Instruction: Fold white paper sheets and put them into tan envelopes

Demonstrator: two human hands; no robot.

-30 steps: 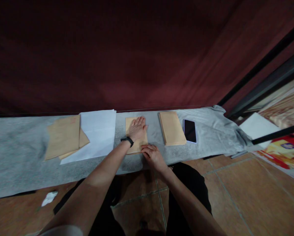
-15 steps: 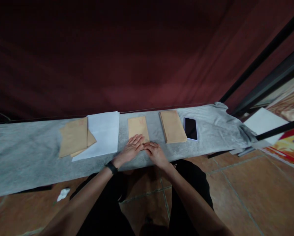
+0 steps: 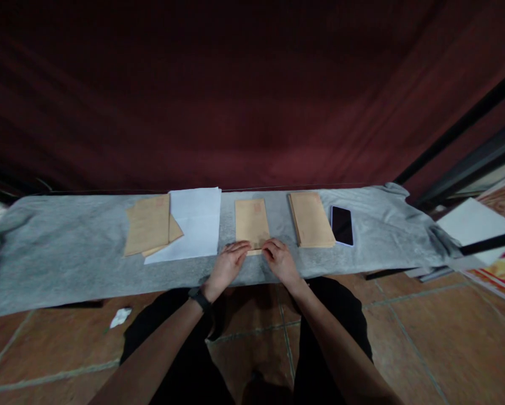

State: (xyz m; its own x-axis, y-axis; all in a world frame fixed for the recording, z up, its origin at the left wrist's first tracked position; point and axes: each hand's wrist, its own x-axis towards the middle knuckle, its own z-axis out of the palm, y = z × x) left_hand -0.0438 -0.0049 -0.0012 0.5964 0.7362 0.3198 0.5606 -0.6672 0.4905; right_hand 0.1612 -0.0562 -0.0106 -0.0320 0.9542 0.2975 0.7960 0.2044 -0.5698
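A brown paper envelope (image 3: 251,218) with faint red print lies on the grey cloth, its short edge toward me. My left hand (image 3: 230,263) is at its near left corner, fingers closed on the envelope's edge. At the near right corner my right hand (image 3: 280,261) has its thumb and fingers pinched on the same edge. Between the hands a narrow strip of the flap (image 3: 254,252) shows, with a dark fold line above it. The fingertips are partly hidden.
Left of the envelope lie white paper sheets (image 3: 197,225) with several brown envelopes (image 3: 147,225) overlapping them. To the right are a stack of envelopes (image 3: 313,220) and a phone (image 3: 342,226). Grey cloth (image 3: 75,247) covers the narrow bench; a dark red curtain (image 3: 235,112) hangs behind.
My left hand has gone from lying flat across the envelope to gripping its near left corner. My right hand has shifted to the near right corner. The view has turned slightly left.
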